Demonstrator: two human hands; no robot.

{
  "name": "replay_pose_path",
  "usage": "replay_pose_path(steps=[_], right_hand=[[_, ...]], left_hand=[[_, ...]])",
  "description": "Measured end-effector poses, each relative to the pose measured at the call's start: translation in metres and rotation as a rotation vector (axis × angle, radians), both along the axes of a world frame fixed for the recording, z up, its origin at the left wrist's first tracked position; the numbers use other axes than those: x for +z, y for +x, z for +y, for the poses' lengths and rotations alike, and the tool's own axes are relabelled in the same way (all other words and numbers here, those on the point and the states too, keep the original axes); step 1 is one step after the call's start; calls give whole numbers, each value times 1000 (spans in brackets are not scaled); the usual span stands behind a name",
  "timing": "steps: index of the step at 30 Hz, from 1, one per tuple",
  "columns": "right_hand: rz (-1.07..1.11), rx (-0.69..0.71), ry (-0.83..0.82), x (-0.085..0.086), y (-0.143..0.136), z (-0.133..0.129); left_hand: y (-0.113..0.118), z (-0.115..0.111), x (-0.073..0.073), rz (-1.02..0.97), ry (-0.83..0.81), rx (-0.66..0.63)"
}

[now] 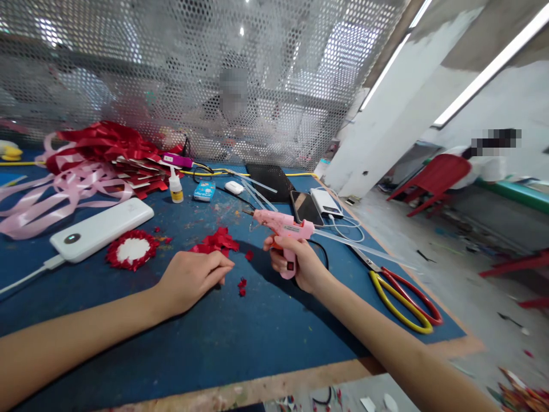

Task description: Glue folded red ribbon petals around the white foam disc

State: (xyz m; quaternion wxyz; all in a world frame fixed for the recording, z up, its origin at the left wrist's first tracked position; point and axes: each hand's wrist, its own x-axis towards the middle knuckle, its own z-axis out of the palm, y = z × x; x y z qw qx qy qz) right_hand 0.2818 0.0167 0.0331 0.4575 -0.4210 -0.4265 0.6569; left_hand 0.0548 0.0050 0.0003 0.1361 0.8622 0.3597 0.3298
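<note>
My right hand (295,260) is wrapped round the handle of a pink glue gun (285,225), its nozzle pointing left above the blue table mat (266,337). A clear glue stick (360,246) sticks out of the gun's back end. My left hand (195,280) rests on the mat with its fingers closed together, beside a small pile of red ribbon pieces (218,240); whatever its fingertips hold, if anything, is hidden. Left of it lies a round white disc with a ruffled red edge (132,250). Small red scraps (242,286) lie between my hands.
Scissors (401,297) lie at the right edge, near a phone (306,207) and a white power bank (326,203). Another power bank (103,229), a glue bottle (175,187) and ribbon heaps (103,146) are at left. A perforated metal screen (171,74) stands behind.
</note>
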Motion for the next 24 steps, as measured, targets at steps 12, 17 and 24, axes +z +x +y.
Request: replay_pose_path(steps=[12,17,24], right_hand=[[-164,-39,54,-6,-15,-12],[-164,-60,100,-10,-29,-22],[-53,-80,183,-15,-31,-24]], left_hand=[[4,3,8,-153,366,-1],[11,5,13,-350,307,173],[40,-5,21,-741,-495,185]])
